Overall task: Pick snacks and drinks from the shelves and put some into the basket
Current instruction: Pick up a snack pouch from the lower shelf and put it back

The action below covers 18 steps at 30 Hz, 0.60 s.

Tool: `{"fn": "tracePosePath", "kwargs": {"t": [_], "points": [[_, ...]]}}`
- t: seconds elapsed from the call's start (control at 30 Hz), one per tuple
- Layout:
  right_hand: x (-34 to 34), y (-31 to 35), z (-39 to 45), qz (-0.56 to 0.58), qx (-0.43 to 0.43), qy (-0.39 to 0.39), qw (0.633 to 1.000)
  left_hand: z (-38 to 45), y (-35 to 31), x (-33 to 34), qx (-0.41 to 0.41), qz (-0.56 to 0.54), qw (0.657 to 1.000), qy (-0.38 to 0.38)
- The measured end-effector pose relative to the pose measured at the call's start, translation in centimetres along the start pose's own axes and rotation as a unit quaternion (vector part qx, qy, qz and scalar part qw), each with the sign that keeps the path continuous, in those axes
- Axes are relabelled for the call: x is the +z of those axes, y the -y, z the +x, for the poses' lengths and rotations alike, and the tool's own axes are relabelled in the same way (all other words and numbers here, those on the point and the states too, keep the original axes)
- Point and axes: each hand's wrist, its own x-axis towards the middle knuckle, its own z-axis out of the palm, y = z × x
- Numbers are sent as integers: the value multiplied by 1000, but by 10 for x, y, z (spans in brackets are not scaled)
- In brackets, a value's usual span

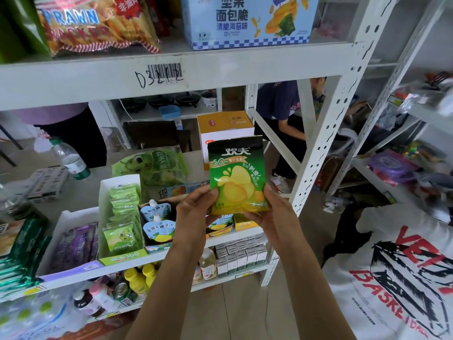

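A green and yellow snack bag [236, 173] with a black top stands upright in front of the middle shelf. My left hand [193, 214] pinches its lower left corner. My right hand [272, 214] grips its lower right corner, thumb on the front. Behind the hands, the shelf [186, 246] holds a white box of small green packets [122, 217] and white drink pouches [157, 222]. No basket is in view.
A white shelf post [326, 133] rises just right of the bag. Above sit a prawn cracker bag [93, 23] and a blue box [247, 20]. Bottles [139, 278] and small cartons fill the lower shelves. A person in a white printed shirt [392, 278] stands at the right.
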Motion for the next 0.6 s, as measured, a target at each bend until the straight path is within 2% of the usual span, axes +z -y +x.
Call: {"fn": "tracePosePath", "kwargs": {"t": [0.37, 0.6], "points": [[-2, -1, 0, 9, 13, 8, 1000, -3, -1, -1, -28, -33, 999, 1], [-2, -1, 0, 10, 10, 10, 1000, -3, 1, -1, -8, 1, 1000, -15]]}}
